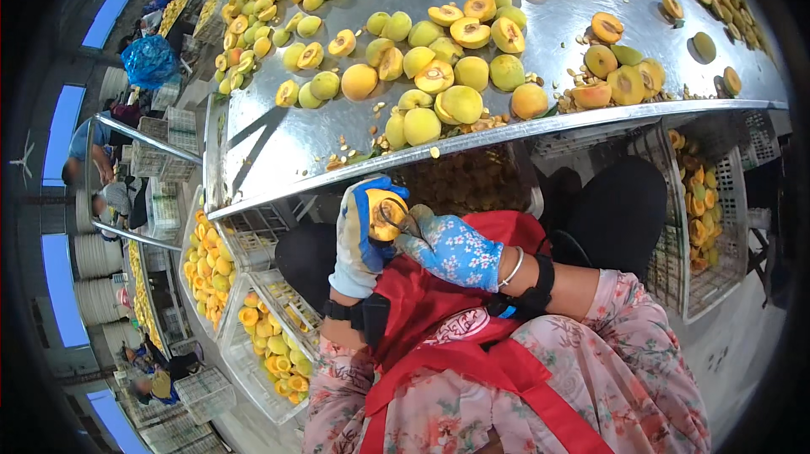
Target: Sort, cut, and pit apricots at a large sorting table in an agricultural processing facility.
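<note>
My left hand (355, 242), in a white and blue work glove, holds a halved yellow peach (382, 216) above my lap, cut face towards me. In a blue flowered glove, my right hand (452, 245) grips a small pitting tool whose thin curved metal loop (400, 206) lies against the peach's cut face. Its handle is mostly hidden by my fingers. Just beyond both hands runs the front edge of a metal table (266, 150). Whole and halved peaches (471, 74) are heaped on it, with loose pits (380, 106) scattered among them.
Plastic crates of peach halves (269, 343) stand at my left, and another crate (715, 232) at my right. Under the table edge is a container of dark pieces (455, 182). A metal rail (149, 137) and people at other tables are at far left.
</note>
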Available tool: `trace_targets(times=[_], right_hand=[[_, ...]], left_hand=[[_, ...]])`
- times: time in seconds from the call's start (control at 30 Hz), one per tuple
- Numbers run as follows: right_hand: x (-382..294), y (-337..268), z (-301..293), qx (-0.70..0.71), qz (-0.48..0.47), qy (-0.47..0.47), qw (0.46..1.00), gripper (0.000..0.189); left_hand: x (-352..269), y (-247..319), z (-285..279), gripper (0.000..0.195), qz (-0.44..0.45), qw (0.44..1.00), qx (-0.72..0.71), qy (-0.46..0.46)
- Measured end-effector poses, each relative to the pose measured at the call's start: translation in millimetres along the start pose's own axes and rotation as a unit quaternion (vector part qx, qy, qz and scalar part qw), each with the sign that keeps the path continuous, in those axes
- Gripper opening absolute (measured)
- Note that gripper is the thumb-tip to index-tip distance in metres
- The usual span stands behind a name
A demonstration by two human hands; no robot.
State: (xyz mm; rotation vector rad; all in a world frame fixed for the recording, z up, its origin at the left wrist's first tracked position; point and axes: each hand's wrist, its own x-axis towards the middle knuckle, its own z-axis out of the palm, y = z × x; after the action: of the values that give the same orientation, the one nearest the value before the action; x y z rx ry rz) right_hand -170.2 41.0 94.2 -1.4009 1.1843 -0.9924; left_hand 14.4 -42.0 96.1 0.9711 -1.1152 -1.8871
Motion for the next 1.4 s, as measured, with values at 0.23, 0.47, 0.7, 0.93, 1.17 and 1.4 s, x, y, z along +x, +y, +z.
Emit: trace_targets(times=[0.23,0.47,0.7,0.93,1.17,1.4], right_hand=[[-6.4,10.6,14.1,0.016,-0.002,0.016,1.0,0.039],[-5.5,3.2,3.6,0.159,0.04,-0.029,0.986,0.034],[-10.2,-1.8,-21.2,0.523,0.298,-0.205,0.772,0.029],[-11.0,3.1,-8.3,0.507,0.282,-0.177,0.795,0.03],[-11.8,20.9,-8.5,0.705,0.311,-0.277,0.574,0.032],[-9.0,21.7,-3.7,0.666,0.291,-0.266,0.634,0.036]], left_hand=[[-6.9,-12.6,12.6,0.057,0.101,0.987,0.123,0.027],[1.5,-29.3,25.8,0.042,0.18,0.963,0.18,0.089],[5.9,-31.5,14.3,0.04,0.128,0.99,0.046,0.02],[6.5,-37.4,20.9,0.035,0.154,0.979,0.126,0.048],[3.8,-39.7,18.7,0.031,0.118,0.993,-0.001,-0.007],[7.7,-51.8,15.9,0.042,0.098,0.994,-0.026,0.048]])
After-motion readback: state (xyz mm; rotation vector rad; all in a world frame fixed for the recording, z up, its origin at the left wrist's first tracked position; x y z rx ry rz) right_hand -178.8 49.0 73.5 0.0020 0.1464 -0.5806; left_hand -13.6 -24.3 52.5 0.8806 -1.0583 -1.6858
